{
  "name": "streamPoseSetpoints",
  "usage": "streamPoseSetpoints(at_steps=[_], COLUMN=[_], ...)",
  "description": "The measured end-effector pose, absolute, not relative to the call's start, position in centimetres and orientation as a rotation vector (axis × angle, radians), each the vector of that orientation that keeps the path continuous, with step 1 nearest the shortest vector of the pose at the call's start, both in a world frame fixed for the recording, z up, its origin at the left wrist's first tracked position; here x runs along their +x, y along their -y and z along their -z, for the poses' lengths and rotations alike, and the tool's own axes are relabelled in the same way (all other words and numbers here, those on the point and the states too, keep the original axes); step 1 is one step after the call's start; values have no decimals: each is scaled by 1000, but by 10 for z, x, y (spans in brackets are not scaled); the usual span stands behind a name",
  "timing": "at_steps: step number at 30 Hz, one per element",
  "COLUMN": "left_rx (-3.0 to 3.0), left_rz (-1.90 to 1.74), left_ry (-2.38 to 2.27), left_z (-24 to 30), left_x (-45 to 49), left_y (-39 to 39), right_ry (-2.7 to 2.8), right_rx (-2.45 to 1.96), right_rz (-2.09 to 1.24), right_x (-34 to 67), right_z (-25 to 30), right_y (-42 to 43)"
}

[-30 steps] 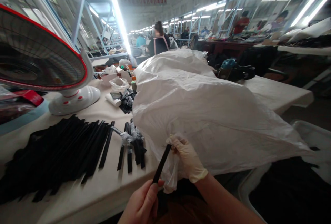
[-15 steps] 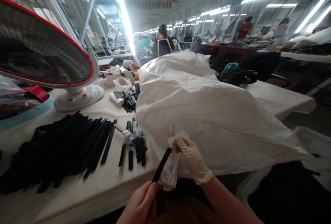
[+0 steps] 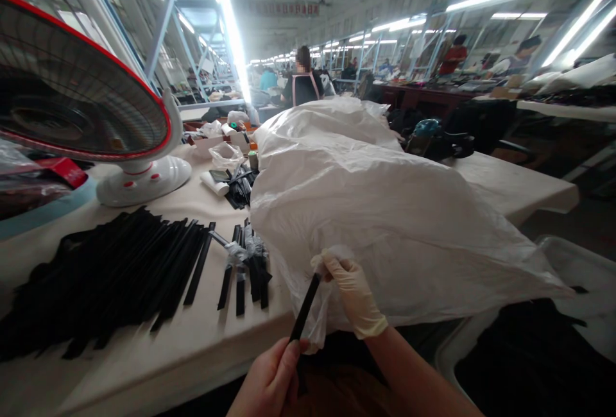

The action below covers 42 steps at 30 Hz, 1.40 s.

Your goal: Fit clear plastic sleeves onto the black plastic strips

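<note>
My left hand (image 3: pixel 273 372), bare, pinches the lower end of a narrow black strip (image 3: pixel 305 309) between thumb and fingers. The strip slants up and to the right. At its upper end, my right hand (image 3: pixel 352 292), in a pale thin glove, has its fingertips closed together. A bit of clear plastic shows at those fingertips; whether they grip the strip, the plastic or both is hard to make out. Behind both hands lies a big white plastic bag (image 3: pixel 380 212), its loose edge hanging down behind the strip.
Many black strips (image 3: pixel 120 276) lie in a pile on the pale table (image 3: pixel 120 375) at left. Beside them are strips bundled with clear wrap (image 3: pixel 245 263). A red-rimmed fan (image 3: pixel 144 179) stands behind. At lower right is a bin (image 3: pixel 450 353) holding dark material. A person (image 3: pixel 302 86) sits beyond the bag.
My left hand has moved slightly up and right, and the strip's upper end now sits closer to my right fingertips. The view has shifted a little.
</note>
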State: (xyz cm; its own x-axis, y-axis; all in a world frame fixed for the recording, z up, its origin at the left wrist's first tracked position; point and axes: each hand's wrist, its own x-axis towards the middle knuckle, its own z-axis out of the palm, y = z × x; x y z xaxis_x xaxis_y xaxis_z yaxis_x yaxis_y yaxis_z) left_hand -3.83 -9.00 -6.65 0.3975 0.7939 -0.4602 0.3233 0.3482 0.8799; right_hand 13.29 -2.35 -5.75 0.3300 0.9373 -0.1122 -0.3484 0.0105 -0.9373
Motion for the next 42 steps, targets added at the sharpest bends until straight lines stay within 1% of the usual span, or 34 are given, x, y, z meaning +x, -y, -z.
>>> streamPoseSetpoints(at_steps=[2, 6, 7, 9, 12, 14, 16, 18, 21, 23, 26, 30, 34, 37, 39, 40, 42], left_rx=[1215, 1228, 1233, 1246, 1278, 1272, 1246, 1239, 1293, 1338, 1382, 1383, 1377, 1410, 1448, 1456, 1441], left_rz=[-416, -391, -378, -403, -621, -748, -747, -670, -579, -593, -611, -505, -666, -760, -683, -617, -532], left_ry=[-1169, -1133, -1134, -1180, -1271, -1274, -1280, -1309, -1326, -1319, -1296, -1272, -1244, -1194, -1165, -1157, -1140], left_z=[64, 59, 59, 59, 56, 52, 47, 43, 40, 38, 36, 40, 45, 43, 41, 41, 44], left_x=[-38, -45, -48, -53, -61, -66, -72, -76, -74, -69, -69, -75, -65, -59, -62, -64, -68], left_y=[86, 74, 72, 69, 69, 71, 76, 82, 86, 84, 81, 85, 82, 75, 72, 72, 73], right_ry=[751, 975, 1006, 1020, 1061, 1199, 1256, 1098, 727, 684, 755, 589, 492, -108, -521, -650, -540], right_rx=[-1128, -1085, -1080, -1109, -1103, -1020, -966, -941, -890, -878, -891, -807, -684, -522, -404, -373, -414], right_rz=[-1223, -1513, -1537, -1483, -1424, -1508, -1573, -1567, -1473, -1458, -1556, -1633, -1799, -2008, -2117, -2147, -2158], right_x=[130, 119, 117, 113, 105, 100, 102, 106, 102, 88, 69, 75, 73, 63, 64, 66, 69], right_z=[60, 69, 70, 70, 66, 61, 55, 46, 38, 40, 49, 47, 36, 37, 40, 41, 42], right_y=[30, 44, 46, 49, 53, 55, 54, 49, 42, 44, 51, 49, 45, 48, 49, 49, 48])
